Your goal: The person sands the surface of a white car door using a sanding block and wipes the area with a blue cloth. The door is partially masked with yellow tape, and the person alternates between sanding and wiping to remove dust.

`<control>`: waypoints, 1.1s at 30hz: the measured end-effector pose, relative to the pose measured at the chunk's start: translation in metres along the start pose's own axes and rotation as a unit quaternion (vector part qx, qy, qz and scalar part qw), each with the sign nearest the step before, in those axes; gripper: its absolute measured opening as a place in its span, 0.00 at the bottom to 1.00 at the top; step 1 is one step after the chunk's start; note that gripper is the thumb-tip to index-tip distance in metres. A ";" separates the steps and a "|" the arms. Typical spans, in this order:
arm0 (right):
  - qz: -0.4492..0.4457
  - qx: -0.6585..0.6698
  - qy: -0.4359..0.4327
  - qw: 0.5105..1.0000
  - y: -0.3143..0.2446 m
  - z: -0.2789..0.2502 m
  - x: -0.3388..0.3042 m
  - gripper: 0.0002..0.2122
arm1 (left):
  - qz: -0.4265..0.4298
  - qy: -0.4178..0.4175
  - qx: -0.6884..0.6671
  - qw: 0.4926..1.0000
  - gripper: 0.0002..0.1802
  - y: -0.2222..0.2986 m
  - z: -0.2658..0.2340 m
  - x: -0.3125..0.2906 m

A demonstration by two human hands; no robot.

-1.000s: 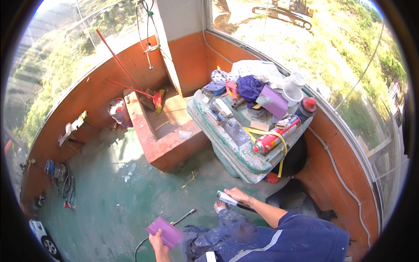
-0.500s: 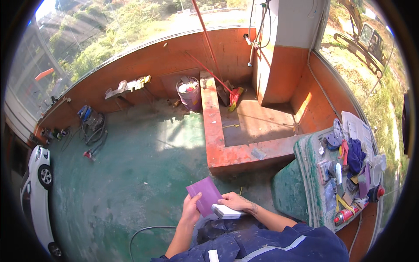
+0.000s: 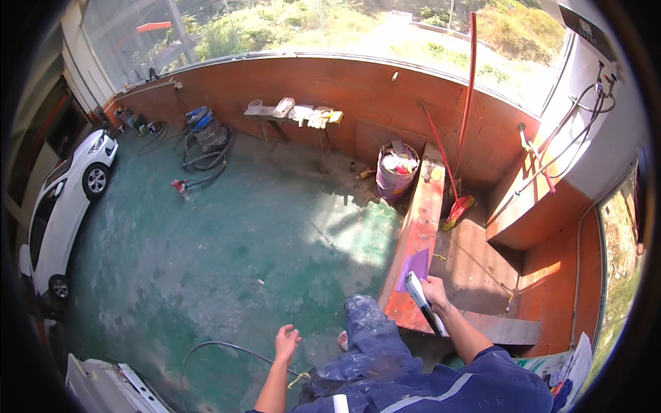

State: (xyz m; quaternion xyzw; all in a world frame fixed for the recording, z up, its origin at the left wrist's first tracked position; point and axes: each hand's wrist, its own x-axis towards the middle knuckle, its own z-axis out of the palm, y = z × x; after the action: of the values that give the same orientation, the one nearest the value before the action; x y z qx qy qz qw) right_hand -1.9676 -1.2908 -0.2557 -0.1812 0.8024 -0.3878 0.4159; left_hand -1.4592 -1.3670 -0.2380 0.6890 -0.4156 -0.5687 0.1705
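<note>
In my right hand [image 3: 435,292], the fingers are closed round a long, flat sanding block [image 3: 418,294], pale on one face with a dark edge. Along with it the same hand carries a purple sandpaper sheet [image 3: 414,265], which sticks out beyond the block. Both are held out over the orange low ledge [image 3: 416,230]; whether they touch it I cannot tell. My left hand [image 3: 286,342] hangs by itself above the green floor, its fingers loosely bent and apart, holding nothing.
A grey-white panel [image 3: 113,385] stands at lower left, near a hose [image 3: 227,344] on the floor. Beyond are a white car [image 3: 69,199], a vacuum cleaner [image 3: 205,131], a narrow shelf with gloves [image 3: 320,117] and a full bucket [image 3: 396,180]. A red broom [image 3: 458,210] leans behind the ledge.
The view has turned leftward. My left hand has let go of the purple sandpaper sheet and moved away from it. My right hand has reached out rightward with the sheet and the block.
</note>
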 end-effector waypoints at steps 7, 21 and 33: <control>-0.143 -0.256 0.169 0.941 -0.186 -0.027 0.282 0.16 | -0.221 0.242 -0.101 0.939 0.29 -0.099 -0.074 -0.028; -0.221 -0.376 -0.417 0.797 -0.282 0.372 0.291 0.24 | -0.173 0.303 -0.393 0.851 0.31 0.089 0.049 0.009; -0.253 -0.298 -0.719 0.575 -0.282 0.460 0.024 0.21 | 0.023 0.469 -0.533 0.704 0.23 0.205 0.026 0.028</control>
State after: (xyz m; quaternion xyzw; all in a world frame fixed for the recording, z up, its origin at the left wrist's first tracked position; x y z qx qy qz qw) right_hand -1.6193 -1.7008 -0.2129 -0.7100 0.2320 0.0418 0.6636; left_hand -1.5603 -1.5052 -0.1185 0.6510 0.0749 -0.2951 0.6954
